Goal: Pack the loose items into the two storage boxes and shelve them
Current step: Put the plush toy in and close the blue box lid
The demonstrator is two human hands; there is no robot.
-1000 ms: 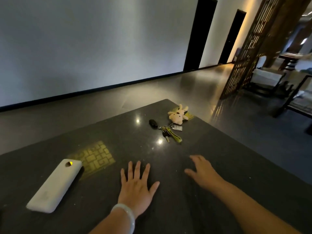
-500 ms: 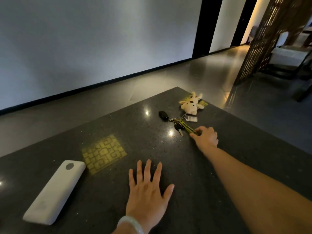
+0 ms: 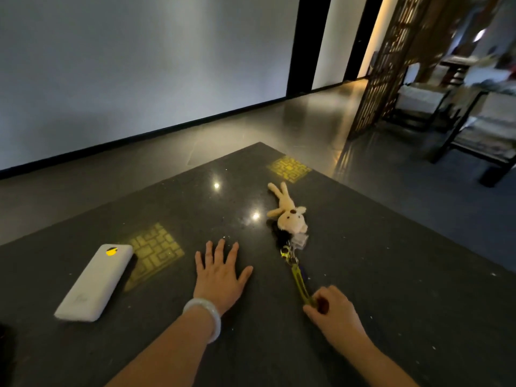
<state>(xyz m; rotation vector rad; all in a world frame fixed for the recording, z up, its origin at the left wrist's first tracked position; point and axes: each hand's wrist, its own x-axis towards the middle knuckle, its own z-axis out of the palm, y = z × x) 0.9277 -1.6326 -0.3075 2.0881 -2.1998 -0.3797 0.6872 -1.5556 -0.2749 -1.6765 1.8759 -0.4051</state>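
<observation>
A: Keychain lies stretched toward 12 o'clock on the table, with the right hand pinching its yellow strap and the left hand flat, fingers spread.

B: Boxes aren't visible. I'd gather the plush before lifting. The power bank waits at 9.

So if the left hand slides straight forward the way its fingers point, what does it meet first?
The way looks free: the left hand points up the bare table, passing left of the plush rabbit, though depth is hard to judge.
</observation>
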